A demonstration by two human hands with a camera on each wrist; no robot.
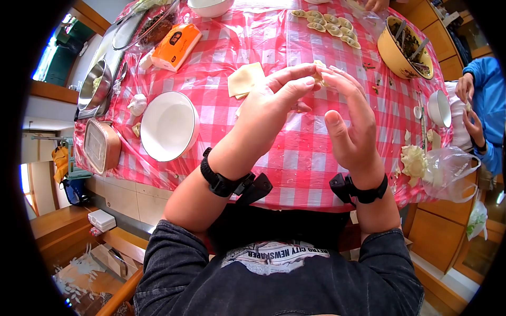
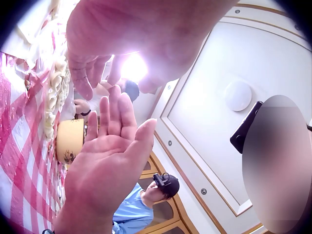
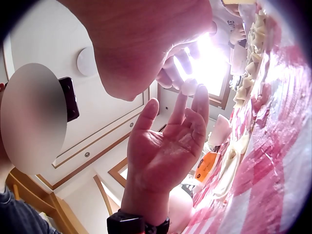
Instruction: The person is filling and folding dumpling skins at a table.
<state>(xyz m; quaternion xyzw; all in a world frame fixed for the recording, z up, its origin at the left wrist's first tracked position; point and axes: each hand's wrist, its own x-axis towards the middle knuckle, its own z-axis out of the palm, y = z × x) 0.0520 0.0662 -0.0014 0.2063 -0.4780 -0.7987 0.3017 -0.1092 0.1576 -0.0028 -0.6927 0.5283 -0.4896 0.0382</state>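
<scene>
A small pale wonton (image 1: 318, 75) sits high over the table, between the fingertips of both hands. My left hand (image 1: 279, 97) reaches in from the left with its index finger stretched to the wonton; in the right wrist view its thumb stands away from the fingers. Opposite it, my right hand (image 1: 354, 124) has long, nearly straight fingers whose tips meet the wonton, thumb apart. The right palm (image 2: 105, 158) faces the left wrist camera. Below the left hand lies a stack of square wrappers (image 1: 245, 79). Several folded wontons (image 1: 332, 26) stand in rows at the far side.
A white bowl (image 1: 167, 126), a garlic bulb (image 1: 138, 104) and an orange tissue pack (image 1: 176, 46) are on the left. At the far right stands a yellow filling bowl (image 1: 392, 50). A plastic bag (image 1: 448, 171) lies near the right edge, where another person (image 1: 487, 105) works.
</scene>
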